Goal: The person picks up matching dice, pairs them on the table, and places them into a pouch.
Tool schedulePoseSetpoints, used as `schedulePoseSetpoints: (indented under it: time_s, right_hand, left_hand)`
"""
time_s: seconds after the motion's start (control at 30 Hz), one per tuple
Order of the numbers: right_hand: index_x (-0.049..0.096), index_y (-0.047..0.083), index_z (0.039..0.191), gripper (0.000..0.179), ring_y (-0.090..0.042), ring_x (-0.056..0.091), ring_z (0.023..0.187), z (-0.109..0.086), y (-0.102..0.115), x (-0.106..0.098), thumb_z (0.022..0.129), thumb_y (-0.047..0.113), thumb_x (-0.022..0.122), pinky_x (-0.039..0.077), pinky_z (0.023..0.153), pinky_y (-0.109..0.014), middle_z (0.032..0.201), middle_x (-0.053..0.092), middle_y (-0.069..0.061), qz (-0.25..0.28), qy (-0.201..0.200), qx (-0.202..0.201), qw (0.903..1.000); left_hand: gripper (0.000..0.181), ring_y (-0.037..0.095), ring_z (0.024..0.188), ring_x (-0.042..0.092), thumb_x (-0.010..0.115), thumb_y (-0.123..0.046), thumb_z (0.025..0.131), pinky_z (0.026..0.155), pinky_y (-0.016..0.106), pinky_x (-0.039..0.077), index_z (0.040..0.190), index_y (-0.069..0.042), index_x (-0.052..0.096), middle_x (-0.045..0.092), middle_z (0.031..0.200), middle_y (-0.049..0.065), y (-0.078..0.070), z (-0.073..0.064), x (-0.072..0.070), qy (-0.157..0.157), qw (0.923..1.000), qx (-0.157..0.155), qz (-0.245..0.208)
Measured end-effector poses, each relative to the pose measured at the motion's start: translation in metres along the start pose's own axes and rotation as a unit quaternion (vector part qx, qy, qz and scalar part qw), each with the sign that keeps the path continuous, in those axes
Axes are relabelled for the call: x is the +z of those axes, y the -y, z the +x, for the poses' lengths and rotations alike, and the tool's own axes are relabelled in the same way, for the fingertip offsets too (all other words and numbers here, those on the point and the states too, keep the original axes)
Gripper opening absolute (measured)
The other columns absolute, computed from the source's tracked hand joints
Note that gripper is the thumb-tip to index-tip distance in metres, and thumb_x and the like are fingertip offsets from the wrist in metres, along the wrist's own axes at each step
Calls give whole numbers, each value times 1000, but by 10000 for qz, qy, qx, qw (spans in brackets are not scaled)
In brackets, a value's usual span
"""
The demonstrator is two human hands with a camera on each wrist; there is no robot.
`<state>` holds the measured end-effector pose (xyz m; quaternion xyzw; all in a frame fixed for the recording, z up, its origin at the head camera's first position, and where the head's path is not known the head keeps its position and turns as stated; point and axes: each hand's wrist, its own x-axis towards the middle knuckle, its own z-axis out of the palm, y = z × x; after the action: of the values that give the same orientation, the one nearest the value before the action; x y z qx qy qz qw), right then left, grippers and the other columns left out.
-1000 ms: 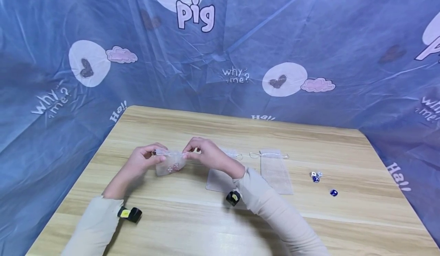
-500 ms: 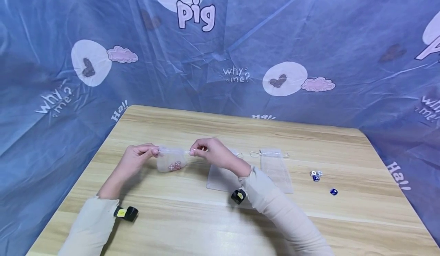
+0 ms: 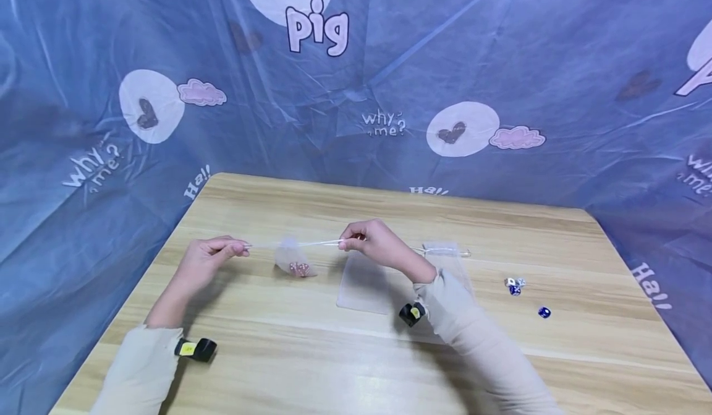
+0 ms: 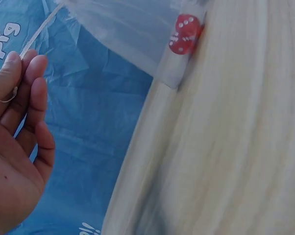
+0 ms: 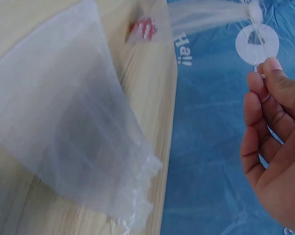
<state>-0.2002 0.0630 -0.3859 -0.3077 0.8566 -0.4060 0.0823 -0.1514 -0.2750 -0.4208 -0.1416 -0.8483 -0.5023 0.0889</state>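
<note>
A small sheer white drawstring pouch hangs between my hands, its neck bunched together. Red dice with white pips show through its bottom; in the left wrist view the dice lie low in the mesh. My left hand pinches one end of the white drawstring between thumb and index finger. On the other side my right hand pinches the opposite drawstring end, which runs taut to the pouch. In the right wrist view, thumb and fingertips meet on the cord.
Two flat sheer pouches lie on the wooden table: one pouch below my right hand, another pouch partly behind the right forearm. Farther right are white dice and blue dice. A blue printed cloth hangs behind the table.
My hands have moved apart, left hand to the left and right hand to the right. The drawstring is pulled out long on both sides and the pouch's neck has gathered narrow.
</note>
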Motion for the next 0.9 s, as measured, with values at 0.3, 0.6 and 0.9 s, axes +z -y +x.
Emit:
schedulePoseSetpoints:
  time_s: [0.3,0.6,0.9]
  right_hand:
    - [70,2,89,12,-39,65,83,-6,-6,1,90,13,66,50,69,-21,88,71,-19,164,81,50,9998]
    - [69,5,92,11,-16,58,71,-1,-8,15,91,16,65,46,64,-18,89,69,-19,193,40,183,9996]
    - [68,6,100,12,-6,56,71,8,-5,46,91,13,65,48,66,-17,85,69,-5,-196,248,-105,9994]
  left_hand:
    - [24,-14,86,60,58,-12,96,82,5,46,98,10,70,64,84,-32,6,-2,7,-87,9998,-38,-155]
    - [20,-7,84,64,57,-7,95,79,10,50,100,9,68,68,88,-27,8,-2,9,238,9969,-121,-742]
    - [30,2,91,62,66,-27,91,78,19,50,114,-8,70,71,114,9,12,3,26,868,9931,-793,23]
